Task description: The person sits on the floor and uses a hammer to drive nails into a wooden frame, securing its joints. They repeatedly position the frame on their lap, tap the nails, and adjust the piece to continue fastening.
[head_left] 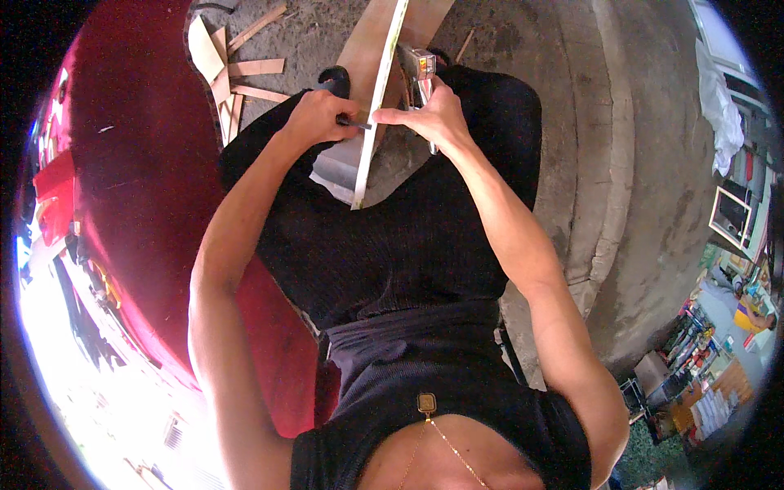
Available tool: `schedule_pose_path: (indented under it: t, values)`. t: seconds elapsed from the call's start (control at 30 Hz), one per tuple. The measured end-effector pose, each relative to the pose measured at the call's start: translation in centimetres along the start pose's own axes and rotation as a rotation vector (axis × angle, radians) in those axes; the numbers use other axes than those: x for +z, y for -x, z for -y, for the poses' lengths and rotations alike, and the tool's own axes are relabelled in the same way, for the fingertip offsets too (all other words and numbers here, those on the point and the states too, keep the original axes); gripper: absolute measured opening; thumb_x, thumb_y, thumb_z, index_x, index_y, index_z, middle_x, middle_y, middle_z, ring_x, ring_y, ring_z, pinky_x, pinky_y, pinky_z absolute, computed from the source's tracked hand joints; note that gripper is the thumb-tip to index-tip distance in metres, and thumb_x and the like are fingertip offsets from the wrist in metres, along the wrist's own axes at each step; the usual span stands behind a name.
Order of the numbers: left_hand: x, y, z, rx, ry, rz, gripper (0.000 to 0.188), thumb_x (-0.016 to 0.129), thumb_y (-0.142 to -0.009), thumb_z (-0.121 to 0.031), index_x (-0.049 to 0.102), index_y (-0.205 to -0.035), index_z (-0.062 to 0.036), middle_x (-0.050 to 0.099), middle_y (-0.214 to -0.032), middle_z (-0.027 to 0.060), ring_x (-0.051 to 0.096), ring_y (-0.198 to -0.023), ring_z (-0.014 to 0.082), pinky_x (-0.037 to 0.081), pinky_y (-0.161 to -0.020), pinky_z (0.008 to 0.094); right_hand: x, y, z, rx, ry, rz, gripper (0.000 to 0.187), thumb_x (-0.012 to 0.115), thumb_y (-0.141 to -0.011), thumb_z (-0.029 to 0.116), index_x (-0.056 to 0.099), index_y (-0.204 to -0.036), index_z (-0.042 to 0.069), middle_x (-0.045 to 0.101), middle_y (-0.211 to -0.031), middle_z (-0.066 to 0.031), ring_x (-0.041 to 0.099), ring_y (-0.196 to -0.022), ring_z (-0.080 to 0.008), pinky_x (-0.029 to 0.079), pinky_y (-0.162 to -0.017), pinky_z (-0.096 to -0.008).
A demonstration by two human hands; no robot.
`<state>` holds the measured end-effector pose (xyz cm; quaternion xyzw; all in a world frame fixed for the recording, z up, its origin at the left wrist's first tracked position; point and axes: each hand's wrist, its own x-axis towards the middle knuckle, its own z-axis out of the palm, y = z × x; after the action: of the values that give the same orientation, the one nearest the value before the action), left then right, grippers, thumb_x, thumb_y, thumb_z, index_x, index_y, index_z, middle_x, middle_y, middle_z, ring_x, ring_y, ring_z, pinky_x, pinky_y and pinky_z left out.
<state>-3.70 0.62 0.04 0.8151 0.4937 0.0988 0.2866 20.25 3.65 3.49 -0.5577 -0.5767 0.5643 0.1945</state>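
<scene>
A long board with a narrow white edge (380,98) stands on edge between my knees, running away from my lap. My left hand (317,119) is closed beside it, pinching a small dark slim tool (353,123) whose tip meets the white edge. I cannot make out the tool's exact kind. On the other side, my right hand (437,114) is wrapped round a silver metal tool shaped like a staple gun (424,67), with an orange-and-clear end. Its thumb stretches out to touch the white edge. The fingers under the tool are mostly hidden.
Brown wooden boards (359,61) lie beyond and beneath my hands. Thin wood offcuts (257,67) are scattered on the concrete floor (523,41) at the far left. A red surface (131,163) runs along my left. Shelves of goods (702,351) and a white frame (729,216) stand at the right.
</scene>
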Motion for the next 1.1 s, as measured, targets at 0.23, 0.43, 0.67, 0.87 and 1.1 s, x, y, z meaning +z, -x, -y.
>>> schedule_pose_path:
  t: [0.23, 0.43, 0.67, 0.87, 1.1]
  values:
    - [1.2, 0.2, -0.1, 0.028, 0.111, -0.051, 0.022, 0.079, -0.061, -0.023, 0.066, -0.073, -0.0100, 0.066, -0.068, 0.0070, 0.065, -0.065, 0.0291, 0.051, -0.060, 0.0386, 0.6, -0.1, -0.3, -0.034, 0.005, -0.066, 0.082, 0.092, -0.053, 0.037, 0.056, -0.116, -0.002, 0.067, -0.105, -0.0118, 0.064, -0.095, -0.0202, 0.050, -0.087, -0.0310]
    - [1.8, 0.0, -0.5, 0.049, 0.120, -0.115, 0.021, 0.078, -0.062, -0.025, 0.067, -0.074, -0.0118, 0.066, -0.067, 0.0071, 0.065, -0.063, 0.0283, 0.051, -0.060, 0.0383, -1.5, 1.6, 1.6, -0.196, -0.194, -0.158, 0.048, 0.083, -0.073, 0.031, 0.062, -0.104, 0.001, 0.068, -0.091, -0.0041, 0.061, -0.079, -0.0103, 0.051, -0.073, -0.0268]
    - [2.0, 0.4, 0.0, 0.010, 0.145, -0.115, 0.021, 0.076, -0.064, -0.028, 0.069, -0.076, -0.0122, 0.065, -0.065, 0.0088, 0.065, -0.063, 0.0297, 0.051, -0.060, 0.0395, -5.9, 6.6, 11.4, -0.251, 0.406, 0.152, 0.031, 0.070, -0.084, 0.025, 0.056, -0.077, -0.002, 0.058, -0.064, -0.0102, 0.057, -0.059, -0.0164, 0.045, -0.056, -0.0322]
    - [2.2, -0.3, -0.2, 0.000, 0.166, -0.095, 0.024, 0.080, -0.061, -0.024, 0.064, -0.074, -0.0113, 0.064, -0.067, 0.0084, 0.064, -0.065, 0.0313, 0.049, -0.061, 0.0415, -6.1, 6.2, 9.9, -0.232, 0.769, 0.436, 0.034, 0.067, -0.082, 0.027, 0.056, -0.080, -0.005, 0.056, -0.068, -0.0226, 0.057, -0.067, -0.0410, 0.044, -0.061, -0.0439]
    - [2.2, -0.3, -0.1, 0.020, 0.177, -0.119, 0.021, 0.077, -0.063, -0.025, 0.065, -0.074, -0.0122, 0.065, -0.068, 0.0080, 0.064, -0.066, 0.0311, 0.049, -0.062, 0.0423, -4.8, 5.4, 10.7, -0.106, 0.911, 0.539, 0.028, 0.066, -0.084, 0.024, 0.059, -0.086, -0.003, 0.064, -0.083, -0.0243, 0.063, -0.079, -0.0424, 0.052, -0.071, -0.0483]
